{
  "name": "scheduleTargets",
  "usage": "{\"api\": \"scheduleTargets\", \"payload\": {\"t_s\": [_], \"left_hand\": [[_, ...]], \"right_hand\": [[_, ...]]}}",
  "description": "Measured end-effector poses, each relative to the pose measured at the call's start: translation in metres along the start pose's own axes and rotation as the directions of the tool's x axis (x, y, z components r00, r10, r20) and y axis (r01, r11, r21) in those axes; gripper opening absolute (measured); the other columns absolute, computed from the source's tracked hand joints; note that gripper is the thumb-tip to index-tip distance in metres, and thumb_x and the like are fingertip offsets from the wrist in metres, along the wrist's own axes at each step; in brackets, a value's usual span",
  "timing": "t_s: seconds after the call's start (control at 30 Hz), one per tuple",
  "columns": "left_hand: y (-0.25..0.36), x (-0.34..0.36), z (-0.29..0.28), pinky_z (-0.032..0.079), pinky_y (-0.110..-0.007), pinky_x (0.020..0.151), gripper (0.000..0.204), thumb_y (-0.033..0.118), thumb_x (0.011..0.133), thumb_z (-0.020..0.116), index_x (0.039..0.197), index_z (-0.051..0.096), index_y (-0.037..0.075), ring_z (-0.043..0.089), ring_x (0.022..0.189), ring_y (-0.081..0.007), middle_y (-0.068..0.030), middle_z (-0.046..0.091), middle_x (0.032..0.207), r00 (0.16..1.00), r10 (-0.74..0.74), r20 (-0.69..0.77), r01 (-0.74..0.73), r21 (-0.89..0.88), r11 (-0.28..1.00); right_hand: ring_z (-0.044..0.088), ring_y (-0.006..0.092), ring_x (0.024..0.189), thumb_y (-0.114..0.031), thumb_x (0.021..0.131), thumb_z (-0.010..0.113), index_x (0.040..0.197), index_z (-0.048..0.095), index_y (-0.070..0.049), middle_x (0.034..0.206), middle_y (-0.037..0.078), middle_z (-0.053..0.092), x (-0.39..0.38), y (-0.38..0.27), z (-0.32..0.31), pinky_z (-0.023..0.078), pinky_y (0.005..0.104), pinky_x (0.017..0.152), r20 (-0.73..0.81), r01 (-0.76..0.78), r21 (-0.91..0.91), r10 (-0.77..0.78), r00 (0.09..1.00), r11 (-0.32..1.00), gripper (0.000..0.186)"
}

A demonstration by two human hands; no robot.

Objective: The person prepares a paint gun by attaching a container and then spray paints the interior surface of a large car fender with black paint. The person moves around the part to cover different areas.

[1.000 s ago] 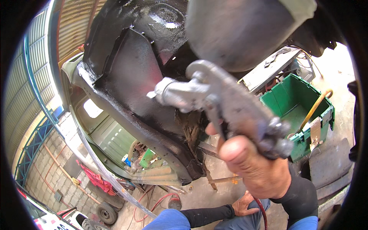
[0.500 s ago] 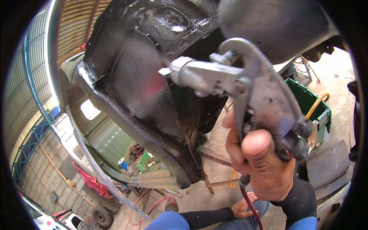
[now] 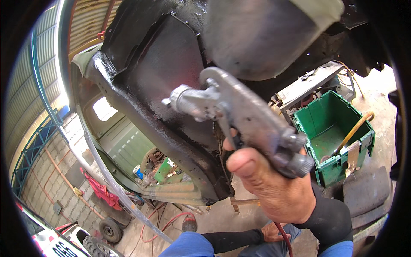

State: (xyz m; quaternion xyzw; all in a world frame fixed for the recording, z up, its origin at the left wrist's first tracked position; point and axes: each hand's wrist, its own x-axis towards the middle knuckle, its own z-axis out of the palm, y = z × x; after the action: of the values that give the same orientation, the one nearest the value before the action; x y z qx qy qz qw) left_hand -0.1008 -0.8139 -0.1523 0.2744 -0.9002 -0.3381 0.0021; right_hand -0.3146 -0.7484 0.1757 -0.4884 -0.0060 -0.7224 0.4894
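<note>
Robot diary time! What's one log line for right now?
right grip: holding spray gun | left grip: on leg | spray gun: facing black panel

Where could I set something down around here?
Bare concrete floor shows right of the green crate, beyond the grey curved sheet, and between the shoe and the left hand. The crate's bottom looks open beside the yellow handle. The cab opening is crowded with loose parts; the right hand and spray gun fill the middle.

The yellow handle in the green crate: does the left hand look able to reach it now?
Probably not directly: the left hand rests by the leg, and the right hand, holding a spray gun, and its sleeve appear between it and the yellow handle.
</note>
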Motion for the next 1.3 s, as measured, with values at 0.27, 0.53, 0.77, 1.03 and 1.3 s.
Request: {"api": "scheduleTargets", "payload": {"t_s": [0.27,0.53,0.77,1.03,1.3], "left_hand": [[0.003,0.003,0.001,0.025,-0.046,0.114,0.078,0.045,0.085,0.064,0.140,0.040,-0.004,0.033,0.138,-0.0396,-0.0259,0.038,0.146,0.999,0.027,-0.036,-0.027,-0.024,0.999],[0.002,0.012,-0.001,0.025,-0.046,0.114,0.077,0.044,0.085,0.065,0.140,0.041,-0.004,0.033,0.137,-0.0389,-0.0253,0.039,0.146,0.998,0.054,-0.040,-0.055,-0.034,0.998],[0.013,0.022,-0.009,0.025,-0.045,0.113,0.073,0.040,0.084,0.066,0.140,0.042,-0.001,0.038,0.135,-0.0363,-0.0228,0.042,0.143,0.990,0.118,-0.081,-0.107,0.124,0.986],[0.018,0.075,-0.013,0.033,-0.044,0.107,0.060,0.037,0.088,0.063,0.135,0.046,0.004,0.052,0.122,-0.0300,-0.0153,0.052,0.132,0.978,0.170,-0.118,-0.173,-0.014,0.985],[0.001,0.098,0.016,0.031,-0.045,0.109,0.061,0.039,0.086,0.063,0.132,0.047,0.002,0.044,0.129,-0.0333,-0.0187,0.050,0.134,0.939,0.315,-0.140,-0.273,0.257,0.927]], "right_hand": [[0.049,0.0062,0.078,-0.035,0.088,0.073,0.115,0.058,0.001,0.090,-0.002,0.058,0.014,0.010,0.000,0.043,0.0216,0.069,0.178,-0.046,-0.060,0.056,0.983,0.997,0.047],[0.047,0.0057,0.075,-0.035,0.085,0.076,0.116,0.057,-0.001,0.089,-0.002,0.057,0.007,-0.003,-0.003,0.041,0.0216,0.066,0.048,0.024,-0.034,-0.022,0.999,0.999,0.049],[0.042,0.0047,0.055,-0.056,0.079,0.075,0.110,0.057,-0.003,0.070,-0.002,0.053,-0.004,-0.032,-0.010,0.032,0.0211,0.048,-0.150,0.148,-0.107,-0.163,0.975,0.983,0.063],[0.037,0.0045,0.040,-0.069,0.082,0.060,0.117,0.053,0.003,0.071,0.008,0.058,-0.020,-0.080,-0.006,0.024,0.0181,0.037,-0.457,0.089,-0.436,-0.305,0.835,0.896,0.081],[0.038,0.0052,0.041,-0.070,0.076,0.066,0.113,0.056,0.002,0.063,0.005,0.053,-0.020,-0.086,0.005,0.024,0.0193,0.037,-0.404,-0.019,-0.521,-0.226,0.886,0.854,0.081]]}}
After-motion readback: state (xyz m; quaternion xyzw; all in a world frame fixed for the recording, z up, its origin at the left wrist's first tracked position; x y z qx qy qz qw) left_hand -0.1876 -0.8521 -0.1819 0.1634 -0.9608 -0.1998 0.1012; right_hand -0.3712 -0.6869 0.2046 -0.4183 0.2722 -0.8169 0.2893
